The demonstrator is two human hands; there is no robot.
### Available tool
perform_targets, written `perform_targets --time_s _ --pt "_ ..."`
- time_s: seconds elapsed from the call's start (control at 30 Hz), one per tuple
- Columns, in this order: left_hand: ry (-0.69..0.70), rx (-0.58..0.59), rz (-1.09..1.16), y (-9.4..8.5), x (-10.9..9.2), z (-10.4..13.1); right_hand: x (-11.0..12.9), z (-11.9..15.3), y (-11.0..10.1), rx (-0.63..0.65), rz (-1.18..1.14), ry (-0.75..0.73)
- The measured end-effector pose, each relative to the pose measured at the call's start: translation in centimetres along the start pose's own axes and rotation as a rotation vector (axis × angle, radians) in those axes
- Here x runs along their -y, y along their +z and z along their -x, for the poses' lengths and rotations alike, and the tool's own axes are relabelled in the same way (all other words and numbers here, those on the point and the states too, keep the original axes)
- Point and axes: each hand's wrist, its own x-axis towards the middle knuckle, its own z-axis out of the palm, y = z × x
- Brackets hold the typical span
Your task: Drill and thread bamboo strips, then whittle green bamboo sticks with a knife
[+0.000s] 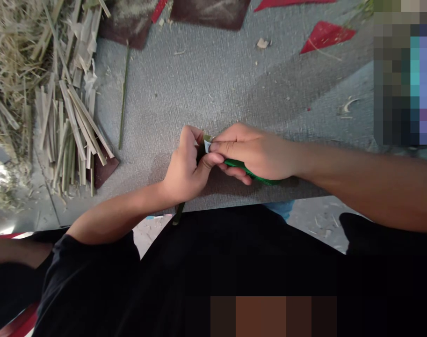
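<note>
Above the near edge of the table, my left hand [185, 171] is closed around a green plant strip [178, 214]. The strip's lower end sticks out below my wrist, and the middle is hidden by my fingers. My right hand [260, 152] grips a small knife by its green handle [257, 175], which runs along under the palm. The short, pale blade [206, 146] shows between the hands, against the strip's upper end. The left thumb reaches across close to the right fingertips.
Cut pale strips [71, 135] lie piled at the left, beside a heap of shavings [15, 42]. A single green stem [124, 93] lies on the grey table [206, 70]. Red scraps [325, 36] and dark brown sheets [209, 13] are at the far side. Another person's arm [17, 250] shows lower left.
</note>
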Motion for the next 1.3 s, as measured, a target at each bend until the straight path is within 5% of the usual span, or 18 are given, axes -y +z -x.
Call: perform_targets --time_s 0.2,0.47,0.7,0.97,1.3 --pt "0.02 -0.002 -0.029 -0.27 -0.21 -0.34 0.04 -0.09 -0.61 0.098 -0.004 0.095" --pt "-0.005 -0.05 0.012 0.05 -0.1 -0.38 -0.04 -0.28 -0.17 0.0 -0.011 0.06" --pt "-0.007 0.009 0.059 -0.32 0.34 -0.32 0.06 -0.3 -0.44 0.086 -0.047 0.13" --pt "-0.099 -0.042 0.032 -0.25 0.12 -0.39 -0.29 -0.38 -0.42 0.017 -0.021 0.039" --pt "-0.049 -0.03 0.021 -0.17 0.61 -0.19 -0.01 -0.47 -0.34 0.017 -0.033 0.088"
